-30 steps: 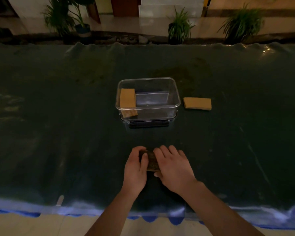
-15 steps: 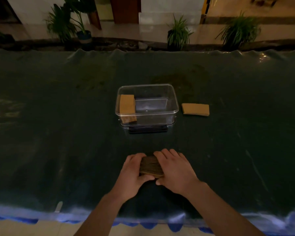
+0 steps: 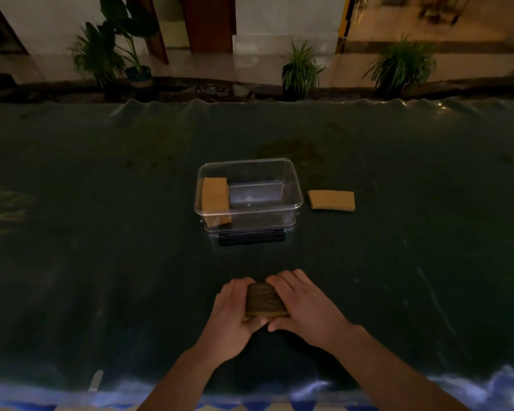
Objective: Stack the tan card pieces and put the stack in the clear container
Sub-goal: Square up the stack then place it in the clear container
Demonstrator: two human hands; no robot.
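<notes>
From the head view, I look down at a dark green surface with both of my hands near its front edge. My left hand and my right hand press in from either side on a stack of tan card pieces. The stack sits between my palms, tilted so that its layered edge faces up toward me. My left fingers curl over the stack's far left corner, and my left thumb lies under its near edge. My right fingers are held together and laid over the stack's right side, with the thumb touching its near right corner. Whether the stack rests on the surface or is lifted just off it, I cannot tell in this dim light.

Farther out, at the middle of the surface, stands the clear container, open at the top. One tan card leans inside it against the left wall. Another card lies flat on the surface just right of the container, apart from it. My stack is well apart from both, on the near side of the container.

Beyond the far edge of the surface, potted plants stand on a shiny floor.
</notes>
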